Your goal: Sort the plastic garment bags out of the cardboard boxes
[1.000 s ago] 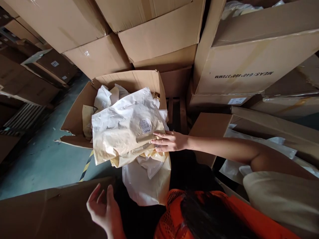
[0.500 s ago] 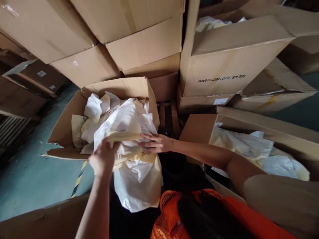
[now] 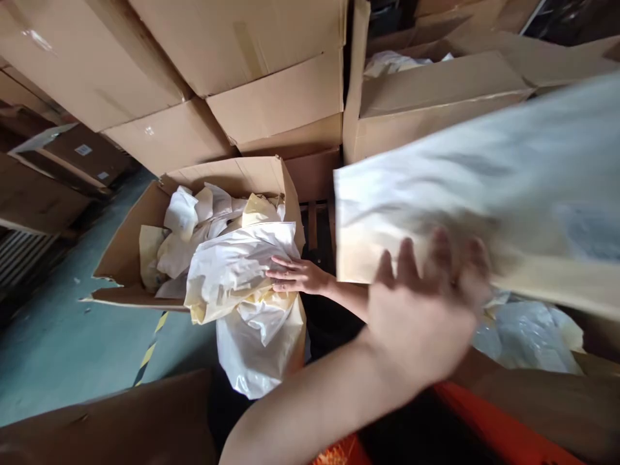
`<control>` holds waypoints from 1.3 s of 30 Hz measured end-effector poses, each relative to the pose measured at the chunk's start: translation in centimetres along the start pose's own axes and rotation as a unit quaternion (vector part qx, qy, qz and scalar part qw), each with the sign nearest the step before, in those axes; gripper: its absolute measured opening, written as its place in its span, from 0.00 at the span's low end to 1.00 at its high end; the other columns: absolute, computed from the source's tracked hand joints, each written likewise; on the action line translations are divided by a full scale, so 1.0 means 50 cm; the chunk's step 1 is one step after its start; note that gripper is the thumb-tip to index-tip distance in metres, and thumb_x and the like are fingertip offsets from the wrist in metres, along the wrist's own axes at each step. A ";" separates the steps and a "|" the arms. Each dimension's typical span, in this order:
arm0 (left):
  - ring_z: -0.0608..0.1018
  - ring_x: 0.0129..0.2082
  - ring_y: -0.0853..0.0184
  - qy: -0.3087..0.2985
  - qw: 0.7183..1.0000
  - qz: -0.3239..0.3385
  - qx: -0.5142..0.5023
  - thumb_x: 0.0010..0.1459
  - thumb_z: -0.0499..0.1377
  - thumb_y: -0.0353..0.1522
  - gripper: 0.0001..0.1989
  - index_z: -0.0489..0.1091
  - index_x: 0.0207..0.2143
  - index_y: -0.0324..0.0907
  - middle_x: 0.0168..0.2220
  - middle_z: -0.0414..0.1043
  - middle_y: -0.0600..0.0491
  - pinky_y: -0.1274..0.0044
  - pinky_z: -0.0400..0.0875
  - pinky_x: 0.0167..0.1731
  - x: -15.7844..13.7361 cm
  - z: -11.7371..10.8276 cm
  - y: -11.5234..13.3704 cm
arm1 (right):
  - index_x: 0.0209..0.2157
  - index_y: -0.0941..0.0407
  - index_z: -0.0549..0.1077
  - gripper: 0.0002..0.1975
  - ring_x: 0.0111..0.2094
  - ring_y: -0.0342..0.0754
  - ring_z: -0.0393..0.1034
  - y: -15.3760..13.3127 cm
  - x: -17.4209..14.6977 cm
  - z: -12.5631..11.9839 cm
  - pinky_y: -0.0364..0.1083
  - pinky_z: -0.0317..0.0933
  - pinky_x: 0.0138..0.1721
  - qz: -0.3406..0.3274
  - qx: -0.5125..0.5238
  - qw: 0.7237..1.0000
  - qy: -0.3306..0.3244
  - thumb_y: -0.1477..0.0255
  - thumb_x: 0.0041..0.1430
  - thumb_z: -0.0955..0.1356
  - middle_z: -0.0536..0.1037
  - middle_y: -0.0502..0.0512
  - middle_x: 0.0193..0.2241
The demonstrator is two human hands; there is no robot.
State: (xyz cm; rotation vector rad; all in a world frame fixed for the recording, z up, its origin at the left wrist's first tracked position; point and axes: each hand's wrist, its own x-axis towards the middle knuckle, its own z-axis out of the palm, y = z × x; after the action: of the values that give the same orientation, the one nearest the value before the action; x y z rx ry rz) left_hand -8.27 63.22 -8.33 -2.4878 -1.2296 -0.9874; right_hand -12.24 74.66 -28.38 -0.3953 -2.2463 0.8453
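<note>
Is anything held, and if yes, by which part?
The left hand overlaps the large packet near its lower edge; blur hides whether it grips. The right hand lies on another packet, without visible grip.

Warehouse: stacked cardboard cartons [image 3: 276,97], wooden pallet slats [image 3: 312,226], black-yellow marking tape [image 3: 149,353] on blue-green floor [image 3: 62,342].

And it's the open carton [image 3: 116,248] left of centre, its near left edge torn, crumpled white and cream bags [image 3: 180,213] heaped inside, one larger bag [image 3: 232,255] lying across the near right side! Blue-green floor [image 3: 62,336] at left, a yellow-and-black stripe [image 3: 149,352] running along it.
</note>
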 end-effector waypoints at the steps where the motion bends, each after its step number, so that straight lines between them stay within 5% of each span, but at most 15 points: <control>1: 0.76 0.53 0.48 -0.039 0.999 0.006 -0.026 0.65 0.54 0.34 0.20 0.70 0.57 0.37 0.58 0.70 0.44 0.59 0.78 0.45 -0.021 0.012 0.020 | 0.48 0.49 0.78 0.15 0.68 0.48 0.50 0.005 -0.003 0.000 0.52 0.52 0.67 -0.049 -0.028 0.998 -0.008 0.70 0.70 0.61 0.72 0.46 0.57; 4: 0.77 0.52 0.52 -0.055 0.996 -0.027 -0.066 0.63 0.57 0.36 0.21 0.71 0.55 0.35 0.56 0.72 0.44 0.64 0.78 0.47 -0.114 0.016 0.007 | 0.52 0.52 0.75 0.15 0.70 0.50 0.37 0.020 -0.010 0.004 0.56 0.48 0.69 -0.166 -0.121 0.979 -0.005 0.73 0.70 0.62 0.65 0.53 0.62; 7: 0.80 0.48 0.59 -0.043 0.992 -0.120 -0.016 0.61 0.59 0.30 0.17 0.71 0.51 0.35 0.51 0.76 0.45 0.72 0.79 0.43 -0.223 -0.002 -0.075 | 0.51 0.52 0.76 0.14 0.71 0.51 0.27 0.024 -0.009 0.010 0.58 0.50 0.68 -0.173 -0.164 0.971 -0.006 0.73 0.69 0.62 0.64 0.53 0.63; 11: 0.82 0.37 0.64 -0.046 0.975 -0.210 0.063 0.61 0.60 0.30 0.11 0.74 0.46 0.40 0.45 0.79 0.49 0.77 0.76 0.33 -0.347 -0.036 -0.169 | 0.49 0.54 0.77 0.17 0.70 0.50 0.40 0.016 0.000 0.019 0.51 0.60 0.63 -0.119 -0.177 0.977 0.028 0.65 0.71 0.61 0.69 0.58 0.60; 13: 0.82 0.30 0.65 -0.049 0.945 -0.323 0.018 0.60 0.60 0.33 0.07 0.76 0.38 0.41 0.34 0.80 0.52 0.79 0.74 0.28 -0.388 -0.052 -0.196 | 0.50 0.54 0.77 0.18 0.70 0.49 0.44 0.016 0.001 0.022 0.50 0.60 0.64 -0.114 -0.181 0.976 0.044 0.62 0.70 0.61 0.69 0.59 0.60; 15: 0.80 0.24 0.65 -0.038 0.861 -0.501 -0.078 0.58 0.61 0.38 0.10 0.76 0.32 0.42 0.25 0.77 0.53 0.78 0.73 0.25 -0.409 -0.063 -0.220 | 0.49 0.50 0.78 0.14 0.71 0.50 0.40 0.022 -0.003 0.025 0.51 0.58 0.65 -0.127 -0.184 0.974 0.046 0.66 0.70 0.63 0.68 0.55 0.60; 17: 0.79 0.24 0.62 0.020 0.731 -0.656 -0.189 0.52 0.64 0.42 0.14 0.75 0.31 0.40 0.23 0.75 0.52 0.76 0.74 0.24 -0.412 -0.067 -0.245 | 0.47 0.46 0.79 0.13 0.71 0.51 0.34 0.033 -0.010 0.028 0.54 0.55 0.66 -0.146 -0.177 0.972 0.040 0.70 0.69 0.64 0.67 0.50 0.62; 20: 0.78 0.22 0.62 0.116 0.569 -0.750 -0.317 0.49 0.64 0.42 0.17 0.73 0.36 0.37 0.22 0.73 0.53 0.77 0.72 0.19 -0.395 -0.063 -0.285 | 0.47 0.50 0.79 0.11 0.71 0.53 0.38 0.046 -0.017 0.032 0.53 0.54 0.67 -0.136 -0.164 0.975 0.057 0.69 0.66 0.67 0.63 0.55 0.64; 25: 0.74 0.15 0.64 0.146 0.463 -0.788 -0.379 0.63 0.53 0.42 0.15 0.65 0.31 0.39 0.14 0.64 0.57 0.78 0.67 0.13 -0.362 -0.047 -0.324 | 0.52 0.54 0.76 0.15 0.71 0.52 0.43 0.042 -0.014 0.028 0.53 0.52 0.68 -0.151 -0.170 0.972 0.062 0.68 0.67 0.66 0.63 0.58 0.63; 29: 0.74 0.14 0.62 0.152 0.439 -0.795 -0.391 0.66 0.50 0.44 0.16 0.63 0.35 0.40 0.16 0.67 0.55 0.77 0.67 0.12 -0.352 -0.036 -0.339 | 0.57 0.56 0.72 0.20 0.69 0.50 0.49 0.035 -0.009 0.025 0.51 0.55 0.67 -0.103 -0.157 0.981 0.055 0.64 0.67 0.66 0.62 0.61 0.64; 33: 0.81 0.27 0.61 0.247 0.455 -0.737 -0.434 0.65 0.53 0.32 0.08 0.68 0.39 0.36 0.28 0.75 0.50 0.71 0.79 0.29 -0.344 -0.038 -0.352 | 0.59 0.56 0.70 0.23 0.69 0.50 0.48 0.040 -0.010 0.031 0.52 0.50 0.69 -0.097 -0.158 0.981 0.065 0.62 0.67 0.66 0.65 0.61 0.62; 39: 0.77 0.50 0.58 0.343 0.496 -0.657 -0.453 0.65 0.55 0.32 0.09 0.72 0.44 0.39 0.49 0.74 0.45 0.55 0.73 0.52 -0.306 -0.063 -0.369 | 0.55 0.39 0.73 0.19 0.71 0.54 0.18 0.045 0.005 0.036 0.68 0.30 0.69 -0.130 -0.229 0.958 0.115 0.68 0.64 0.69 0.62 0.48 0.64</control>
State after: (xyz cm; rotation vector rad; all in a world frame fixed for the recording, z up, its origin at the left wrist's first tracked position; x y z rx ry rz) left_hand -30.51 63.86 -17.82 -0.3226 -2.5039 -3.0823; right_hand -13.59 75.60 -30.77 -0.3745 -2.1958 0.1280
